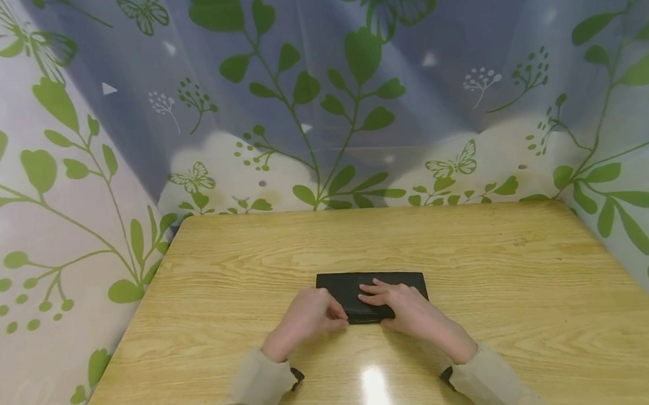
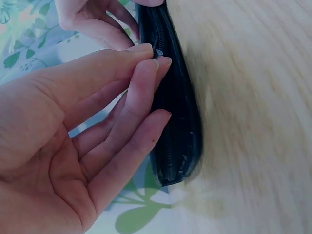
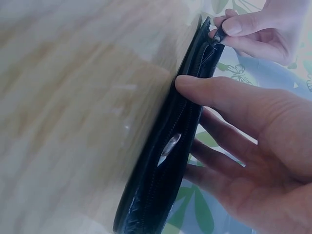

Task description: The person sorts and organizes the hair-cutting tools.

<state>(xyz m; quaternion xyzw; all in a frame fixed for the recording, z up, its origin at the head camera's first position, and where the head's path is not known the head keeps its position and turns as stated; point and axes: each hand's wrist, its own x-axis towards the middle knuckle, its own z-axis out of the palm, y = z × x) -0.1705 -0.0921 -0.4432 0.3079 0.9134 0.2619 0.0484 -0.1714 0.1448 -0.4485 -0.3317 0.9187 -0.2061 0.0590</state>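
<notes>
A flat black zip wallet (image 1: pixel 340 282) lies on the wooden table, its zipped long edge facing the person. At the left end of that edge, my left hand (image 1: pixel 306 316) pinches the small zipper pull (image 3: pixel 219 36) between thumb and fingertips. My right hand (image 1: pixel 409 308) grips the wallet's right part, thumb (image 3: pixel 195 87) against the front edge and the other fingers spread over the top. Rows of zipper teeth (image 2: pixel 169 151) run along the edge in both wrist views. Between them, in the right wrist view, a small pale shiny patch (image 3: pixel 169 148) shows.
The wood-grain table (image 1: pixel 239 256) extends around the wallet on every side. Behind it and at both sides hangs a curtain (image 1: pixel 319 105) with green leaves and butterflies. Dark bands (image 1: pixel 297 378) show at the light sleeve cuffs. A bright reflection (image 1: pixel 375 392) lies near the front.
</notes>
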